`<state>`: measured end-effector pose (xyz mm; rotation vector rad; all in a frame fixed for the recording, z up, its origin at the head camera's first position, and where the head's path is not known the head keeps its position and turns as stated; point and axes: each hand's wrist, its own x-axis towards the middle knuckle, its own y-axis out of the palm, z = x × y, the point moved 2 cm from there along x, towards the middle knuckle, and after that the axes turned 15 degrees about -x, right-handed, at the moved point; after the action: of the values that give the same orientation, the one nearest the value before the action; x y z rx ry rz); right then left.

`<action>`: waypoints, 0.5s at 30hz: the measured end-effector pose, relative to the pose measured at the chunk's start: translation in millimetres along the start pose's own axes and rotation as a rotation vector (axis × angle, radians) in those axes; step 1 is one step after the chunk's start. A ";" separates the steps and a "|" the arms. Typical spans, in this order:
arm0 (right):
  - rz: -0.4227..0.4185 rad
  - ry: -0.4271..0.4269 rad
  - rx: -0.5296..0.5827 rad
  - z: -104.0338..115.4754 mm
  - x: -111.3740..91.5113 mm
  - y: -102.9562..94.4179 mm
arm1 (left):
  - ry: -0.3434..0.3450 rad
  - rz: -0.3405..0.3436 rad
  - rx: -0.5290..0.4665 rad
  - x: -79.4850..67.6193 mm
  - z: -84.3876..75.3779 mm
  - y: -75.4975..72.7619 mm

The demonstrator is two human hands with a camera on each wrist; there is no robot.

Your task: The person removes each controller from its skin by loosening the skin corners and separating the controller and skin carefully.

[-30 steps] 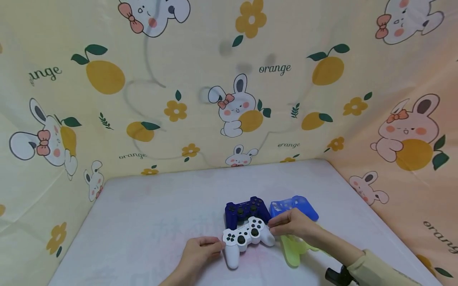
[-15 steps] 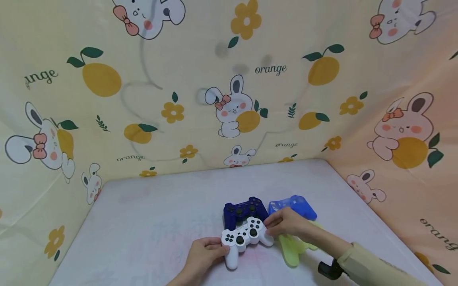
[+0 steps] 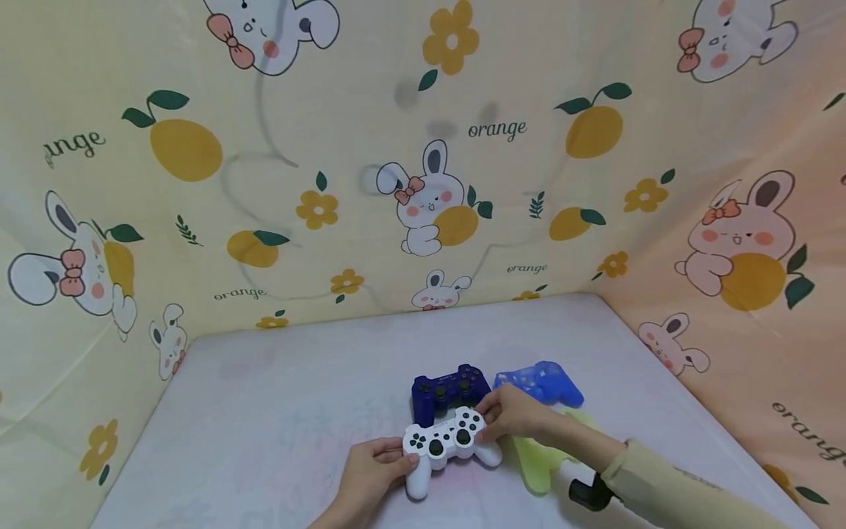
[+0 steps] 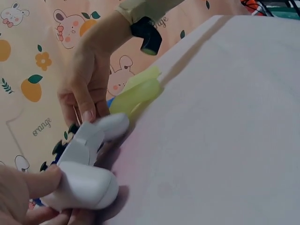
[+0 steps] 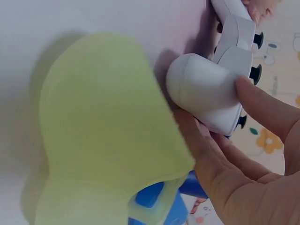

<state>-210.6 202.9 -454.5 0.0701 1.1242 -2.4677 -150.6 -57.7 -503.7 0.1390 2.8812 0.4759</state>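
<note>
White controller (image 3: 444, 445), gripped at both ends by left hand (image 3: 373, 470) and right hand (image 3: 512, 415), abuts the blue controller (image 3: 448, 389); open table (image 3: 264, 411) leftward.

A pale lilac-white desk (image 3: 277, 397) fills the lower frame. Behind it and along both sides hangs a cream fabric backdrop (image 3: 529, 66) printed with bunnies, oranges, yellow flowers and the word "orange", evenly and softly lit.

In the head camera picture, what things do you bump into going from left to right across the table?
left hand → white controller → right hand → blue cover
</note>
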 end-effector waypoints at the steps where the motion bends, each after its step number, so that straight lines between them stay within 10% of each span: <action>1: -0.005 0.001 0.000 1.4 -1.1 0.0 | 0.004 0.015 -0.007 -0.1 -0.7 -1.4; 15: -0.010 0.075 0.174 1.3 -37.9 -2.2 | -0.030 0.174 0.000 -0.7 -14.7 -0.3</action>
<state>-176.9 216.8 -443.8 0.2100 0.9391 -2.5860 -153.2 -62.6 -490.1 0.3962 2.8524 0.5000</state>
